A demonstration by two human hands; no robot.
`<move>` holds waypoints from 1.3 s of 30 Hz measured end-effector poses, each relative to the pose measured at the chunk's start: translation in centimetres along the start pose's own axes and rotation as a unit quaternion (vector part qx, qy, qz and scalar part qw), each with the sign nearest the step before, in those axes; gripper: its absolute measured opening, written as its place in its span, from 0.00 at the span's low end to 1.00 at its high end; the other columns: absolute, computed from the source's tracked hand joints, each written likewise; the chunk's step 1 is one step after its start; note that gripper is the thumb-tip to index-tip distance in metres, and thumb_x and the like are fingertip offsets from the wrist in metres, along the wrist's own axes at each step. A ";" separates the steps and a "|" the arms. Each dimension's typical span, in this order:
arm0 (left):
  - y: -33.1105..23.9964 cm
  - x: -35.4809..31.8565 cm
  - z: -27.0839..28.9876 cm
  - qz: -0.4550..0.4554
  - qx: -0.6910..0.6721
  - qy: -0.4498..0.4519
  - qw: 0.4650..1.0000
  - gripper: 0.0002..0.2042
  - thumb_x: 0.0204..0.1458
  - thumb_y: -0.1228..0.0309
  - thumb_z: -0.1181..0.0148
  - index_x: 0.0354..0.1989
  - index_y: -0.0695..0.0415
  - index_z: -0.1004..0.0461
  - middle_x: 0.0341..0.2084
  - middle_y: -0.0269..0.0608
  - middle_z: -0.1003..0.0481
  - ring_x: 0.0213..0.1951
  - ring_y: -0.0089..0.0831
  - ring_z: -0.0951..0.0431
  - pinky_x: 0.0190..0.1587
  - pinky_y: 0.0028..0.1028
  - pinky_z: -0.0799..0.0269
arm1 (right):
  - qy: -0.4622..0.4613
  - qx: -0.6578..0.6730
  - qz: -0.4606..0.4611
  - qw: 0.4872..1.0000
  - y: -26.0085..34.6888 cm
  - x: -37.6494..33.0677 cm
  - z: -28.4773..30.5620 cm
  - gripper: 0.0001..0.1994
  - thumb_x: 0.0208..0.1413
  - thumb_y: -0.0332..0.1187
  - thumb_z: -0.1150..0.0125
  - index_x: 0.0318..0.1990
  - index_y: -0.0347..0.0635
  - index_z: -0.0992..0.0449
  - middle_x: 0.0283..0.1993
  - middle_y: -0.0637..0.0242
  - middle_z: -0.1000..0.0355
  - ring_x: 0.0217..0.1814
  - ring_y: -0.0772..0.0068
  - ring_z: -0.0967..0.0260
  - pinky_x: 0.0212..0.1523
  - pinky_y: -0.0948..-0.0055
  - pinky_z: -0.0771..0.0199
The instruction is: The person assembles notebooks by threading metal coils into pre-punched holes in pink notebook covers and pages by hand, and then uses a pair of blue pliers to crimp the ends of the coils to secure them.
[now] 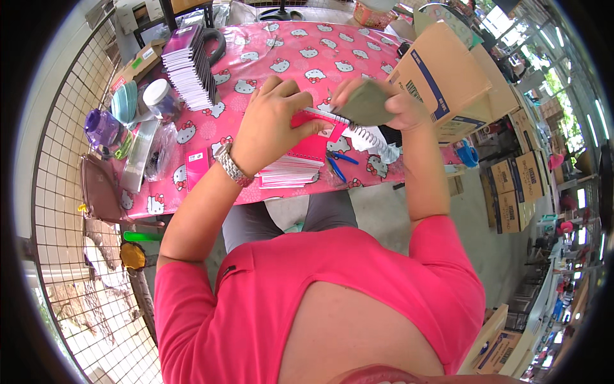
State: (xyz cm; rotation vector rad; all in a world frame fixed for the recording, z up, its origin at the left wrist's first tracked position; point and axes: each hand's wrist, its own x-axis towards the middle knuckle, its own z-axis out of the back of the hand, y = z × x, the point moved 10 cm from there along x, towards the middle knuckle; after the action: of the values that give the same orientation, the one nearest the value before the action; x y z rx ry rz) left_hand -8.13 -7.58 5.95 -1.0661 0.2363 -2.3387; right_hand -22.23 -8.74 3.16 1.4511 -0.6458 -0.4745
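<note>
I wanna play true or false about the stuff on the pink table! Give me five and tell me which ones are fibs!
1. The left hand holds a pink notebook. True.
2. The pliers have yellow handles. False: the pliers have blue handles.
3. A silver watch is on the left wrist. True.
4. The tall notebook stack is on the table's right side. False: the tall notebook stack is on the left.
5. A cardboard box is on the right side. True.

Nearer notebook stack (289,174) left of pliers (336,168), both on table (261,56).
</note>
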 end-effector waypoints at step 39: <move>2.6 -0.3 1.7 0.044 0.100 -0.028 0.994 0.19 0.43 0.51 0.30 0.32 0.54 0.23 0.31 0.38 0.26 0.41 0.39 0.28 0.43 0.39 0.35 | -0.026 -0.009 0.096 0.995 1.2 2.1 0.4 0.36 0.48 0.58 0.42 0.54 0.34 0.30 0.53 0.58 0.32 0.58 0.66 0.34 0.60 0.65 0.36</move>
State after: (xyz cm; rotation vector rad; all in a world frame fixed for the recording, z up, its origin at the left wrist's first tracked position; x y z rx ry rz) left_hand -5.69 -9.46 5.96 -0.9998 0.0252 -2.1979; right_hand -21.05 -10.33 4.58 1.3468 -0.8125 -0.3674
